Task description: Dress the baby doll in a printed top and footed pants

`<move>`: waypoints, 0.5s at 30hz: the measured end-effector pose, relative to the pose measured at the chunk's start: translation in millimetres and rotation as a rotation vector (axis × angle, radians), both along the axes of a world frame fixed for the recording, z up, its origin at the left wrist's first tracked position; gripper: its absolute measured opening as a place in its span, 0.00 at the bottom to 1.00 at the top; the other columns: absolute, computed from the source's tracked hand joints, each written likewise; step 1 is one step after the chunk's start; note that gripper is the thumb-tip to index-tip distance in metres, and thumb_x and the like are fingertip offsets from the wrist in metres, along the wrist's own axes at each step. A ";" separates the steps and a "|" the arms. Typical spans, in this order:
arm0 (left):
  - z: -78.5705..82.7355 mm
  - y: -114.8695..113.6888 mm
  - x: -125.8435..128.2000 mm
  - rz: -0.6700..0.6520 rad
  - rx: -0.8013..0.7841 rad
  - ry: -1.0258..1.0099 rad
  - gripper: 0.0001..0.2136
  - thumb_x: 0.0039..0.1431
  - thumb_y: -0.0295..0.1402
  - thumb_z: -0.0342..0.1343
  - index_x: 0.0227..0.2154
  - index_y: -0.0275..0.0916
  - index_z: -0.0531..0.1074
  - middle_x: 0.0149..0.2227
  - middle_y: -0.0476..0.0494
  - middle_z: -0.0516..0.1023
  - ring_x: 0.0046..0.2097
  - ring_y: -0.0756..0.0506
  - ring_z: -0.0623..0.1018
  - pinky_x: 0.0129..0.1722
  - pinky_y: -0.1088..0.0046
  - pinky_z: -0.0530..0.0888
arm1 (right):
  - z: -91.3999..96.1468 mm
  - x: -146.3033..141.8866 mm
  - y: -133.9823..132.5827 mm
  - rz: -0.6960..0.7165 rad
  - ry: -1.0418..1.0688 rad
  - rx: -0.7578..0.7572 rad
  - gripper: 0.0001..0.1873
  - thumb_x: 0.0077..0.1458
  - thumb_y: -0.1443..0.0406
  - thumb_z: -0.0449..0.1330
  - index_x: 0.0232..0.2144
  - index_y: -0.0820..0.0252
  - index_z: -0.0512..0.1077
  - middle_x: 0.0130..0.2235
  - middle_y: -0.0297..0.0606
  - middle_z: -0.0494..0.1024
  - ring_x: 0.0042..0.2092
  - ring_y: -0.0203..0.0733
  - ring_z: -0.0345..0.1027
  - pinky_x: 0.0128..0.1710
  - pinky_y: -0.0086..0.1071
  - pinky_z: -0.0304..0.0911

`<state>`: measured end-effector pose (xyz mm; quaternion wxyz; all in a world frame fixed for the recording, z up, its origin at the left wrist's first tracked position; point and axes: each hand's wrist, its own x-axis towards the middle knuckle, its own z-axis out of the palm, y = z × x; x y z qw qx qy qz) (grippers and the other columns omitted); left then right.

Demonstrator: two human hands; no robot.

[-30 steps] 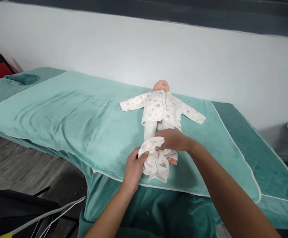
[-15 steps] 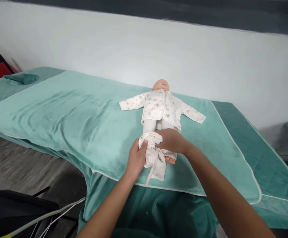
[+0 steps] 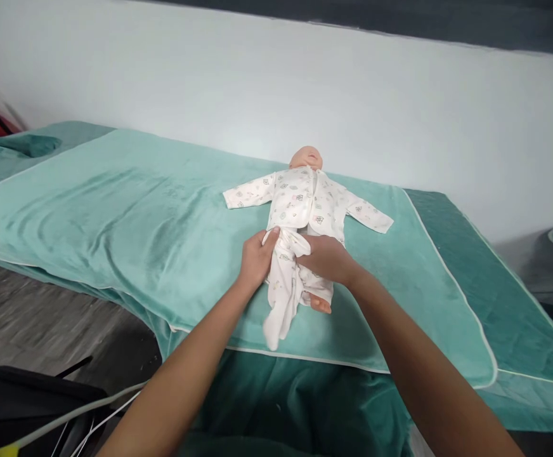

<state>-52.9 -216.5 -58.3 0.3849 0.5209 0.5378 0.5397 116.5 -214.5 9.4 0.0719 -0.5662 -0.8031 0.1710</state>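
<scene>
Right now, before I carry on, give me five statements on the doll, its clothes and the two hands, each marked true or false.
1. The left hand grips the upper edge of the patterned pants. True.
2. The right hand is clear of the pants. False: it holds them too.
3. The doll lies with its head toward the wall. True.
4. The patterned jacket lies beside the doll. False: it is on the doll.
5. A bare foot shows below one pant leg. True.
</scene>
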 end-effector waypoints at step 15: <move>-14.6 20.4 -4.1 0.182 0.147 0.219 0.15 0.63 0.46 0.56 0.30 0.41 0.63 0.29 0.53 0.65 0.31 0.50 0.65 0.33 0.73 0.63 | -13.9 -15.4 23.3 -0.266 0.149 0.066 0.05 0.57 0.66 0.51 0.32 0.54 0.66 0.35 0.40 0.78 0.38 0.49 0.71 0.36 0.36 0.59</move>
